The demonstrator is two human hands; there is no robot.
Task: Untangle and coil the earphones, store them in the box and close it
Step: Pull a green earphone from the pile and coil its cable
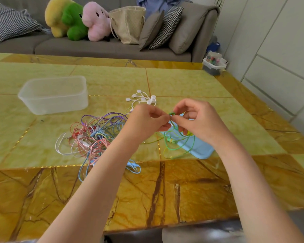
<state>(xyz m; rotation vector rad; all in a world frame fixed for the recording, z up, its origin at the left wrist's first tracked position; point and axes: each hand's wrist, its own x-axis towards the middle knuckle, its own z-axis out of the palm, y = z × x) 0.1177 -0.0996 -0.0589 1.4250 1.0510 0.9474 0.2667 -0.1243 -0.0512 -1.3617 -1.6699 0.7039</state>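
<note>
My left hand (148, 121) and my right hand (195, 120) are raised over the table, fingertips almost meeting. Between them they pinch the green earphone cable (172, 114), which forms a small knot at the fingertips. The rest of that cable hangs in loose loops down onto the light blue lid (199, 148). A tangled heap of earphones (95, 134) in red, purple, blue and white lies left of my left forearm. The clear plastic box (54, 94) stands open at the far left, with nothing visible inside.
A bunch of white cable ties (144, 99) lies beyond my hands. The yellow marble table (147, 190) ends near me at its front edge. Behind it a grey sofa (95, 46) carries plush toys, a bag and cushions. A small container (213, 64) sits off the far right corner.
</note>
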